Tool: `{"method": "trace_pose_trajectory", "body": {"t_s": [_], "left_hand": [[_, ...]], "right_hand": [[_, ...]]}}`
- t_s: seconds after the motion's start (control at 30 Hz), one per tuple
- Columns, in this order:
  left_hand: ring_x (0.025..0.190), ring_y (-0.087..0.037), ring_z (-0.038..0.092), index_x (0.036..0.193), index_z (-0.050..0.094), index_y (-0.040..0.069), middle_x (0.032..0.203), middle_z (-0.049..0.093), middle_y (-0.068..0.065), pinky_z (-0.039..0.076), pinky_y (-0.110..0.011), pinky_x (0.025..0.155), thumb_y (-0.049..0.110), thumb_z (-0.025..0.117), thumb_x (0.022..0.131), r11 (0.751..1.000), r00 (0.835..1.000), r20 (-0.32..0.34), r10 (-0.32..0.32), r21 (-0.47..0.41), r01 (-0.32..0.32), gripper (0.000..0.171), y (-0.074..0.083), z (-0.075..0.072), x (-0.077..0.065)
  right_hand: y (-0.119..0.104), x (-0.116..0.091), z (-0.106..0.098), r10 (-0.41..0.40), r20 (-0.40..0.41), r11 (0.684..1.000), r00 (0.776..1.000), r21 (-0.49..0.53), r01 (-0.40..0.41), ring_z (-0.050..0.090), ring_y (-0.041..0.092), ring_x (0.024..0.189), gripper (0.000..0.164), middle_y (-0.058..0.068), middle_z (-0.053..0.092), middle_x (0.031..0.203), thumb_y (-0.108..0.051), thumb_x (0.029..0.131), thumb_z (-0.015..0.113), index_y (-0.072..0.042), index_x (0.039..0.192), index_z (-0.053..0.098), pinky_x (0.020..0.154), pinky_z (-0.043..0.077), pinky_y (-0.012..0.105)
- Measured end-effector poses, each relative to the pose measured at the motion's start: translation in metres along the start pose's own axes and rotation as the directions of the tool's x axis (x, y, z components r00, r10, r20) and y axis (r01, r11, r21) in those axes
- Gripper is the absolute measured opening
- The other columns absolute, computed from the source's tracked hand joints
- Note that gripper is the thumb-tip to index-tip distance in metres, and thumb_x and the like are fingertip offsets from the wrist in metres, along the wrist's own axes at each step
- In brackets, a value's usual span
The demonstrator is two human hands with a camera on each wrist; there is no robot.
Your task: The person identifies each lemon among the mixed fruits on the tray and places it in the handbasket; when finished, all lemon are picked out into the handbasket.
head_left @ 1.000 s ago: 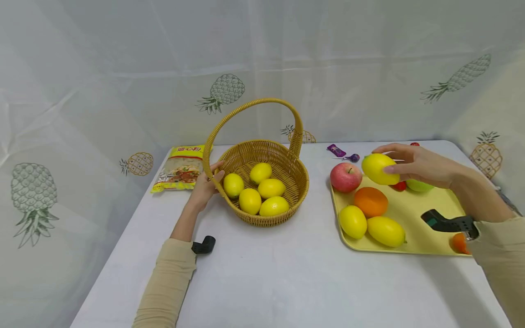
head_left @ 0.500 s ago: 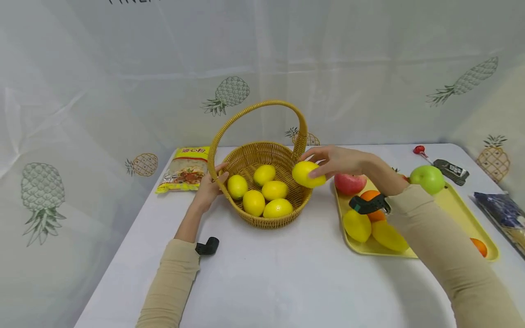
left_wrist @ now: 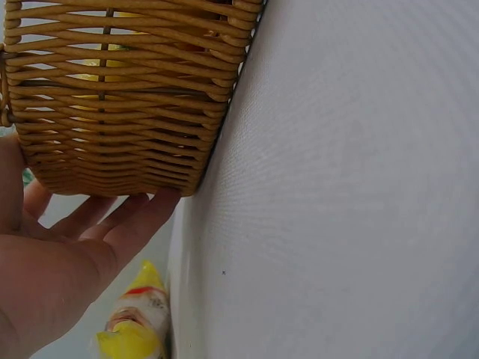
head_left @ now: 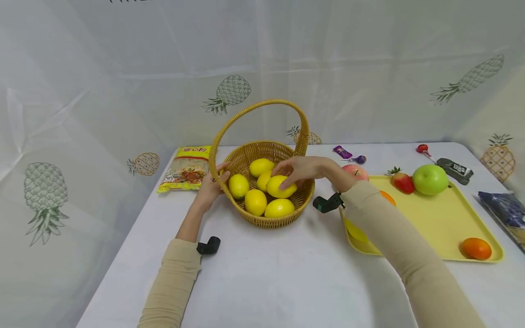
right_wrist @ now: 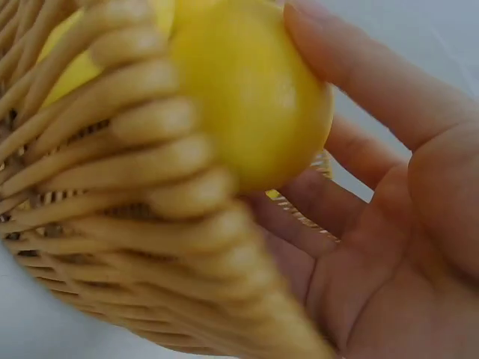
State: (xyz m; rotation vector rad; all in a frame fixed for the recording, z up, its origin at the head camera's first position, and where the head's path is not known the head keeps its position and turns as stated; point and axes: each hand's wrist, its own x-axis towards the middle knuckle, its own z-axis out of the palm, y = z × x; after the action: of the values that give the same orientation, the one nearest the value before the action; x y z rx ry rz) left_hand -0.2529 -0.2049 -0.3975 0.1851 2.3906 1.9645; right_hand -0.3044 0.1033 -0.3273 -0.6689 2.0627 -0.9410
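My right hand point(head_left: 305, 168) pinches a yellow lemon point(head_left: 275, 187) between thumb and fingers, inside the rim of the wicker basket point(head_left: 250, 149). In the right wrist view that lemon point(right_wrist: 258, 97) shows behind the blurred basket rim point(right_wrist: 172, 149), fingers along its far side. Several other lemons point(head_left: 255, 202) lie in the basket, one partly hidden by the held lemon. At the basket's left side, beside the handle's foot, my left hand point(head_left: 209, 187) holds the rim. The left wrist view shows the left fingers point(left_wrist: 138, 224) against the woven outer wall point(left_wrist: 127, 142).
A yellow tray point(head_left: 434, 223) on the right bears a green apple point(head_left: 429, 179), a strawberry point(head_left: 403, 183) and an orange fruit point(head_left: 476, 248); my right sleeve covers part of it. A pasta bag point(head_left: 187, 168) lies left of the basket. Candies point(head_left: 342, 151) lie behind the tray.
My right hand has carried the lemon leftward from over the tray, past the basket's right rim and down among the other lemons. My left hand has stayed on the basket.
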Motion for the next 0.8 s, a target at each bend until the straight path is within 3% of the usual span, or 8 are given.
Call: {"method": "trace_pose_trajectory", "body": {"t_s": [0.3, 0.53, 0.67, 0.8], "left_hand": [[0.125, -0.035, 0.045, 0.149, 0.038, 0.011, 0.149, 0.037, -0.017, 0.052, -0.038, 0.085, 0.028, 0.049, 0.103, 1.0, 1.0, 0.004, 0.009, -0.007, -0.009, 0.051, 0.0, 0.001, 0.0], [0.127, -0.035, 0.043, 0.15, 0.038, 0.011, 0.15, 0.035, -0.017, 0.051, -0.038, 0.086, 0.026, 0.049, 0.103, 1.0, 1.0, 0.006, -0.016, -0.016, 0.016, 0.05, 0.003, 0.002, -0.001], [0.129, -0.038, 0.041, 0.15, 0.035, 0.006, 0.151, 0.033, -0.021, 0.051, -0.04, 0.088, 0.02, 0.047, 0.104, 0.999, 0.999, 0.02, -0.029, -0.023, 0.03, 0.05, 0.017, 0.004, -0.007], [0.129, -0.04, 0.041, 0.149, 0.034, 0.001, 0.15, 0.032, -0.023, 0.05, -0.04, 0.089, 0.017, 0.046, 0.104, 0.999, 0.999, 0.024, -0.035, -0.002, 0.035, 0.049, 0.031, 0.007, -0.014]], "right_hand": [[0.003, 0.017, 0.009, 0.007, -0.059, 1.0, 0.998, 0.012, -0.006, 0.05, 0.022, 0.1, 0.039, 0.011, 0.053, 0.123, -0.023, 0.088, 0.073, -0.01, 0.124, 0.063, 0.079, 0.05, 0.033], [0.002, 0.013, 0.005, 0.006, -0.053, 1.0, 0.999, 0.017, -0.005, 0.054, 0.022, 0.104, 0.039, 0.012, 0.055, 0.124, -0.023, 0.09, 0.072, -0.009, 0.125, 0.062, 0.085, 0.052, 0.036], [-0.001, 0.001, -0.004, -0.009, -0.068, 0.998, 0.998, 0.063, 0.013, 0.055, 0.027, 0.112, 0.04, 0.013, 0.054, 0.129, -0.02, 0.093, 0.067, -0.006, 0.13, 0.058, 0.089, 0.051, 0.04], [-0.002, -0.016, -0.016, -0.029, -0.078, 0.988, 0.997, 0.151, 0.041, 0.046, 0.035, 0.126, 0.044, 0.018, 0.047, 0.139, -0.019, 0.097, 0.062, -0.003, 0.136, 0.052, 0.092, 0.049, 0.044]]}}
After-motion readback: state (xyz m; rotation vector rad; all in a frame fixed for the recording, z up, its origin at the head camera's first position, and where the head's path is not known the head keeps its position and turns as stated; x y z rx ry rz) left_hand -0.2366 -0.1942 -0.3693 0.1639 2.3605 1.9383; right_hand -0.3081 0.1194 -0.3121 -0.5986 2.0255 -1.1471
